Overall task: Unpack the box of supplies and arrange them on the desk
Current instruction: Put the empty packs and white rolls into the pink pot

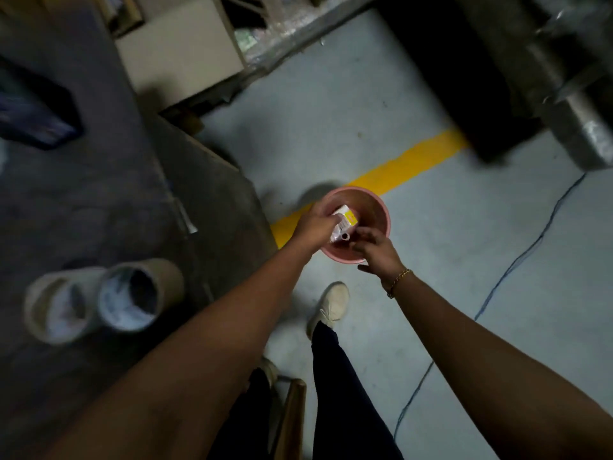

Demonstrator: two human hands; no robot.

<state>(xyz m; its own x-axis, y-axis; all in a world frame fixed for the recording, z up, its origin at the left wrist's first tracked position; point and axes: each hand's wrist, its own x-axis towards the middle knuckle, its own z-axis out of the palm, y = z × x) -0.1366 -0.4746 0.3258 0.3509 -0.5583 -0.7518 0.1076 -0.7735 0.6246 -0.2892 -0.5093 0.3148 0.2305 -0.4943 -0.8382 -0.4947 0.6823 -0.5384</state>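
Both forearms are extended forward and down from the bottom of the view, over dark trousers and a pale shoe (330, 305) planted on the grey floor (431, 227). A gold bracelet (398, 283) is worn at the right wrist.

A pink bucket (374, 207) is positioned on the floor, partly over a yellow painted line (408, 161), just beside the corner of the desk (83, 200). Both hands are held over its opening.

The left hand (315, 224) is clenched around a small white-and-yellow box (345, 224), which is held tilted above the inside of the bucket. A small light cylindrical piece is seen at the lower end of the box; what it is cannot be told.

The right hand (378, 252) is released, with fingers (368, 234) loosely spread just beside the lower end of the box. Whether they touch it cannot be told because of blur.

On the desk, two wide rolls of tape (99, 300) are placed side by side, touching, near the left forearm. A dark blue packet (36, 111) lies farther back at the left edge. A blue cable (517, 260) is run across the floor on the right.
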